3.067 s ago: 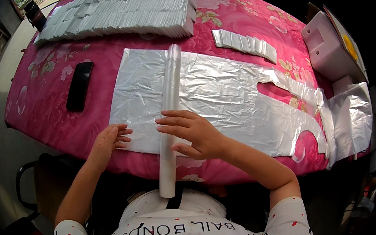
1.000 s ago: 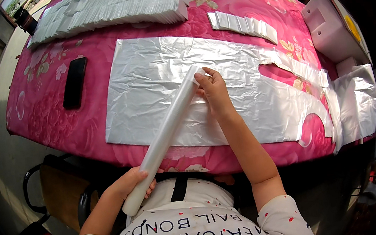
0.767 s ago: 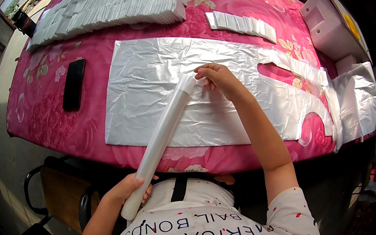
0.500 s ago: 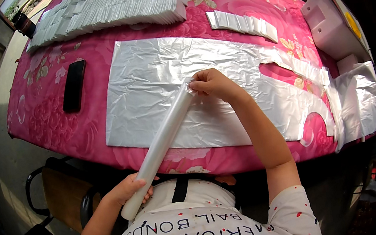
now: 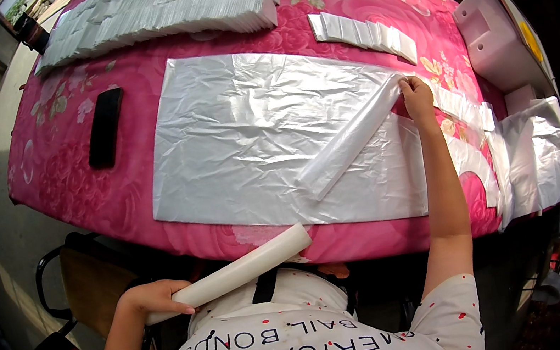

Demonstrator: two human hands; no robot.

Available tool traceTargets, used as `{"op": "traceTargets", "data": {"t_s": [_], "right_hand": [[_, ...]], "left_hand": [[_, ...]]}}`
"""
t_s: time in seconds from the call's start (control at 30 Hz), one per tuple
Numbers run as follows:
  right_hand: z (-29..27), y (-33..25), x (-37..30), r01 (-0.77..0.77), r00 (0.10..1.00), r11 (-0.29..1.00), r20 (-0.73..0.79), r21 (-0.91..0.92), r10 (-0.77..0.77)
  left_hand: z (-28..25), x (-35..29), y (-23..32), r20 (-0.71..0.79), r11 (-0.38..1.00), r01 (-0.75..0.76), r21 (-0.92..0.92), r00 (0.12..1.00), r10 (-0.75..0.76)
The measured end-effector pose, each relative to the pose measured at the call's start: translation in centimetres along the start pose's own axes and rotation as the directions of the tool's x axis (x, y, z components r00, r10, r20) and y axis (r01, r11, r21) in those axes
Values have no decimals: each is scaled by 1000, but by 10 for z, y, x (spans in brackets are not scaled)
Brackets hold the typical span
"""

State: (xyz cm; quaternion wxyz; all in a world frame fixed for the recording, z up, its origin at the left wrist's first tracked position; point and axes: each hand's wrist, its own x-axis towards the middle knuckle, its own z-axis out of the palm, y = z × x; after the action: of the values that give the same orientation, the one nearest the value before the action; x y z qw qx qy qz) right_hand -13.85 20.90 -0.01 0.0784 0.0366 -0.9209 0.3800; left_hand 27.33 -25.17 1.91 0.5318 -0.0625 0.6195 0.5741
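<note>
My left hand is wrapped round a smooth white tube, which slants up across my lap with its far end over the table's front edge. Between the fingertips of my right hand is the upper end of a flattened strip of plastic bag. That strip slopes down to the left and is apart from the tube. Beneath it lies a wide silvery-white plastic bag, spread flat and wrinkled, with cut-out handles toward the right; whether it is one layer or several I cannot tell.
The pink flowered tablecloth carries a black phone at left. Long rows of folded white packets stand at the back, with a shorter row right of them. A white foam box stands far right. A chair is lower left.
The plastic strip has come off the tube, and my right hand has carried it right over the spread bag. My left hand has tilted the tube flatter, moving slightly left.
</note>
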Motion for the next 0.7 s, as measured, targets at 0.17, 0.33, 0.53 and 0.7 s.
{"op": "traceTargets", "data": {"t_s": [0.17, 0.33, 0.53, 0.7], "right_hand": [[27, -31, -18, -103, 988, 929, 148, 356, 53], [56, -69, -30, -72, 950, 935, 308, 347, -41], [68, -89, -28, 3, 910, 968, 402, 249, -106], [65, -87, -18, 43, 869, 986, 480, 162, -117]], "left_hand": [[-15, 21, 103, 9, 874, -106, 475, 993, 116], [-8, 73, 191, -145, 474, -102, 874, 878, 456], [1, 135, 189, 145, -69, -234, 970, 324, 935], [24, 147, 153, 268, -68, -340, 938, 585, 765]]}}
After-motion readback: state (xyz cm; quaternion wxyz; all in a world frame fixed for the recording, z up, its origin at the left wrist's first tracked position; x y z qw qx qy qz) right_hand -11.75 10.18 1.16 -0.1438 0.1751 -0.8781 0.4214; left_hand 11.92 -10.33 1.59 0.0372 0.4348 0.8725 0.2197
